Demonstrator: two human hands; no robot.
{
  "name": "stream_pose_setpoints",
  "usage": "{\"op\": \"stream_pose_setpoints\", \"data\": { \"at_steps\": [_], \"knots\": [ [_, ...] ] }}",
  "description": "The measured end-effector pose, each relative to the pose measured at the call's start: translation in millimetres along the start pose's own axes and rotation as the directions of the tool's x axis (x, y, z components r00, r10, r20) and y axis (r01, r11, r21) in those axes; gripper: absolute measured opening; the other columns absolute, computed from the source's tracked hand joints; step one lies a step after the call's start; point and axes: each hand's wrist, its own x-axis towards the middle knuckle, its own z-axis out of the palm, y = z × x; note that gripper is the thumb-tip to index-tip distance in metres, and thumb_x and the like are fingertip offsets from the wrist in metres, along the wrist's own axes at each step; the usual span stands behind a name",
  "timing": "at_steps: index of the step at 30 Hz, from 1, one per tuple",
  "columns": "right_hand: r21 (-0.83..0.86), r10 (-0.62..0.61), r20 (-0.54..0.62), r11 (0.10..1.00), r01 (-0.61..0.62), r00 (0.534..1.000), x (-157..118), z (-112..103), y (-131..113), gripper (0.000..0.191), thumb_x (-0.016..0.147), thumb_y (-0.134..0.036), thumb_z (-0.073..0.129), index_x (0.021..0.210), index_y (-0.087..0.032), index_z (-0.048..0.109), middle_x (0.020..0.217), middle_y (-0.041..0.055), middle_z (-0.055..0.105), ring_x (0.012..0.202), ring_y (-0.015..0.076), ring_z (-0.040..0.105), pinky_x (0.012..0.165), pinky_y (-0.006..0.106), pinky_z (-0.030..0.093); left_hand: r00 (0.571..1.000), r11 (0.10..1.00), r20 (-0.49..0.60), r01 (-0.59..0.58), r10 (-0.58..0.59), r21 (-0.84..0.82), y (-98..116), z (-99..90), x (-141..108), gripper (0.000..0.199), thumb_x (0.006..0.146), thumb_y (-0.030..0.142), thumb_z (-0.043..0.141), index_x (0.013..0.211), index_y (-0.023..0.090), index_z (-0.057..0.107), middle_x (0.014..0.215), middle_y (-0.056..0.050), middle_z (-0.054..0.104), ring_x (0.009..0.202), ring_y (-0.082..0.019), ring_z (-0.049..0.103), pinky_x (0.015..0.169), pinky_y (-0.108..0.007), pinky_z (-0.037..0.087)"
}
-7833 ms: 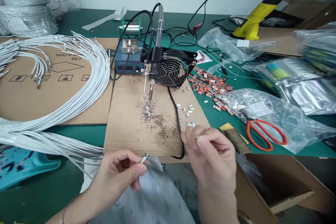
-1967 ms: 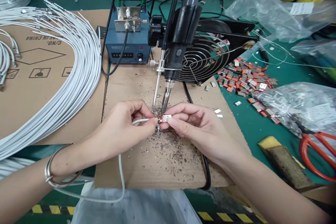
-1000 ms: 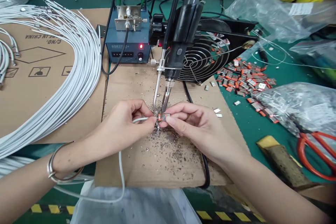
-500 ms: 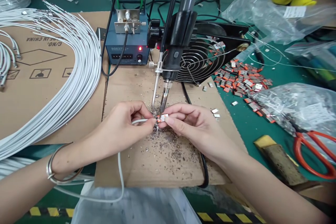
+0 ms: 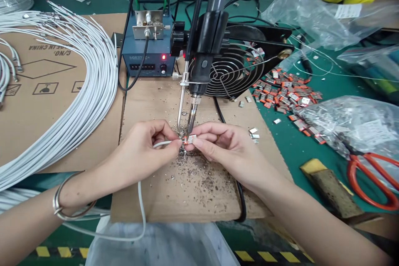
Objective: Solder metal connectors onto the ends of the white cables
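Observation:
Between thumb and forefinger, my left hand (image 5: 152,143) pinches a white cable (image 5: 141,199) close to its end; the cable loops down past the cardboard's front edge. My right hand (image 5: 221,149) is closed on a small USB connector (image 5: 192,139) with a metal shell and an orange part. Cable end and connector meet under the tip of a soldering iron (image 5: 193,112) held in a stand. A thin metal solder feed tube (image 5: 181,108) comes down beside the tip. The exact contact at the joint is too small to make out.
Solder specks litter the cardboard (image 5: 149,104). Behind stand a blue solder feeder (image 5: 148,60) and a black fan (image 5: 224,72). Left lies a bundle of white cables (image 5: 102,83); right, a pile of orange connectors (image 5: 286,91), a plastic bag (image 5: 368,120), red-handled scissors (image 5: 352,174) and a sponge (image 5: 330,191).
The whole view has shifted slightly, moving the scene a little to the left. Both hands keep their grip on the cable and connector at the iron's tip.

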Motion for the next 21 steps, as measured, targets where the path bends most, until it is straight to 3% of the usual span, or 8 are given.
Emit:
{"op": "stream_pose_setpoints", "data": {
  "at_steps": [21],
  "knots": [
    [0.015,0.022,0.011,1.0,-0.022,1.0,-1.6,-3.3,1.9,0.006,0.073,-0.019,0.068,0.078,-0.018,0.066,0.067,-0.001,0.07,0.063,0.0056,0.065,0.058,0.011,0.048,0.999,1.0,-0.051,-0.013,0.012,-0.008,2.3,2.5,-4.6,0.007,0.073,0.017,0.059,0.067,0.015,0.06,0.065,0.001,0.063,0.059,-0.009,0.054,0.051,-0.018,0.041]
  ]
}}
